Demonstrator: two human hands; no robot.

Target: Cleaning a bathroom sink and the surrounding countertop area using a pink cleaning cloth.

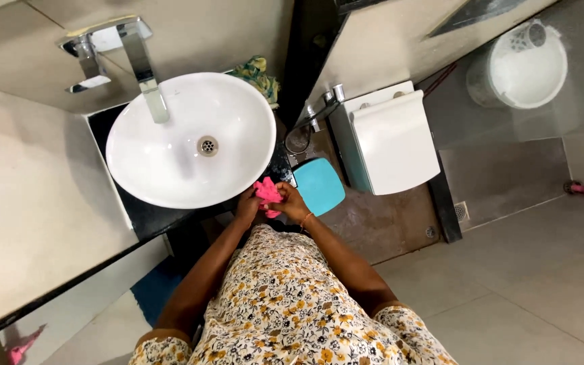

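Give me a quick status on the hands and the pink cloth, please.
Left hand and right hand both gripping pink cloth. Held at basin edge. Nothing obstructing.

Black counter (144,215), white basin (190,138), rag (258,74)

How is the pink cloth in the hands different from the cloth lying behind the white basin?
The pink cloth is one plain colour; the cloth behind the basin is patterned in green and yellow. The pink cloth is bunched between the left hand and the right hand, in front of the white basin; the patterned cloth lies untouched on the counter. Both are crumpled.
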